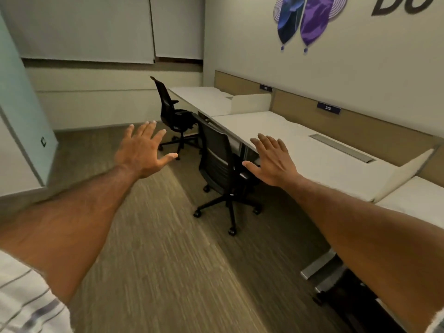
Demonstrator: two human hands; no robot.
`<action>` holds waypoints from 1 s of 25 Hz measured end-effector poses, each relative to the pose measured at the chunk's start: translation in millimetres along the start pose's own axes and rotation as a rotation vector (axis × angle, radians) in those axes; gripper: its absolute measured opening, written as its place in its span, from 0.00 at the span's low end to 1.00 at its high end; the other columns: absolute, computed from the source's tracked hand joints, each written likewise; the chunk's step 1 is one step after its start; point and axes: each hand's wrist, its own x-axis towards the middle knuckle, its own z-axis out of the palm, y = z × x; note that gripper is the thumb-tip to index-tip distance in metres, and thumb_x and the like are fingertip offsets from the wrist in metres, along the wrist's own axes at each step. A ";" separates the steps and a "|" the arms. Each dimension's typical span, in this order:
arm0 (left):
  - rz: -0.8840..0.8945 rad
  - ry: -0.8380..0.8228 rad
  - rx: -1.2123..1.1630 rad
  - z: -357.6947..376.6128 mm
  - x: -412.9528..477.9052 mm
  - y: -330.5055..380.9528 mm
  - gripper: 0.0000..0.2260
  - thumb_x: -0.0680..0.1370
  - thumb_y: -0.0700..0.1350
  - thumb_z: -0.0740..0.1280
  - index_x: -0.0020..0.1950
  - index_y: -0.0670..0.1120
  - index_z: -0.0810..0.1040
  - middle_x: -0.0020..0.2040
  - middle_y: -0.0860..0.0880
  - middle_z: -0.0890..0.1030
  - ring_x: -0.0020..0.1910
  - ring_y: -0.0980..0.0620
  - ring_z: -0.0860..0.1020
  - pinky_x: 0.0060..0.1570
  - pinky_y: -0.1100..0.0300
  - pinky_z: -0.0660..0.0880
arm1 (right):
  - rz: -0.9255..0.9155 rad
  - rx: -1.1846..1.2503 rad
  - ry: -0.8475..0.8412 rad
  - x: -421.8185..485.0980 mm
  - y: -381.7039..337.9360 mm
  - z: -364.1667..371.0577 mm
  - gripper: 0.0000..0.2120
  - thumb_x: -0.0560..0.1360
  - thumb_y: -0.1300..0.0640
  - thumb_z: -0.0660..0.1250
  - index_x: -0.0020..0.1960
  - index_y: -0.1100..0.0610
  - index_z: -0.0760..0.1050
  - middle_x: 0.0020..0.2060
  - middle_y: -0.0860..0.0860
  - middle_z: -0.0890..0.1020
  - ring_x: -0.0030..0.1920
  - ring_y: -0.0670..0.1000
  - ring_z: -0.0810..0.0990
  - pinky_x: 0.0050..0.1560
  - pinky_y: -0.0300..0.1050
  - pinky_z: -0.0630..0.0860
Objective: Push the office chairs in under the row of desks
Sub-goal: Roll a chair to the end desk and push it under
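A row of white desks [319,150] runs along the right wall. A black office chair [217,162] stands at the nearer desk, its seat partly under the top and its back facing me. A second black chair [171,111] stands further off, beside the far desk [201,98], with its seat out on the floor. My left hand [144,150] is stretched out with fingers spread, left of the near chair and holding nothing. My right hand [274,159] is spread too, in front of the desk edge just right of the near chair's back, apart from it.
Wood-look floor [156,236] lies open on the left. A pale wall corner [28,131] juts in at the far left. Low dividers [252,102] separate the desks. Another dark chair base [346,296] shows beneath my right forearm, by a desk foot.
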 end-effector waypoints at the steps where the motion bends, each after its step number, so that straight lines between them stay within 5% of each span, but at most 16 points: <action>1: -0.022 -0.007 0.006 9.8 3.2 -16.5 0.41 0.77 0.72 0.49 0.81 0.46 0.62 0.81 0.39 0.60 0.80 0.41 0.58 0.78 0.39 0.52 | -0.028 0.002 0.000 20.2 -11.3 11.6 0.37 0.81 0.34 0.56 0.82 0.53 0.55 0.82 0.57 0.56 0.82 0.60 0.53 0.81 0.61 0.47; 10: -0.131 -0.094 0.069 126.1 87.9 -138.5 0.43 0.76 0.73 0.44 0.82 0.47 0.57 0.82 0.40 0.56 0.81 0.42 0.55 0.78 0.39 0.50 | -0.191 0.096 -0.032 227.0 -74.5 148.4 0.38 0.80 0.32 0.57 0.83 0.52 0.54 0.83 0.57 0.54 0.82 0.60 0.51 0.81 0.62 0.43; 18: -0.196 -0.063 0.016 209.1 203.2 -220.6 0.46 0.75 0.77 0.45 0.83 0.47 0.54 0.83 0.42 0.53 0.82 0.43 0.51 0.78 0.39 0.47 | -0.243 0.124 -0.084 408.3 -77.9 224.6 0.47 0.76 0.24 0.52 0.84 0.49 0.44 0.83 0.56 0.39 0.82 0.57 0.36 0.78 0.63 0.32; 25: -0.204 -0.092 0.040 299.6 299.9 -299.6 0.47 0.73 0.78 0.45 0.84 0.49 0.52 0.84 0.44 0.48 0.83 0.44 0.47 0.79 0.38 0.45 | -0.262 0.129 -0.100 551.6 -115.4 304.5 0.49 0.74 0.21 0.50 0.84 0.47 0.41 0.82 0.54 0.35 0.81 0.57 0.33 0.77 0.65 0.30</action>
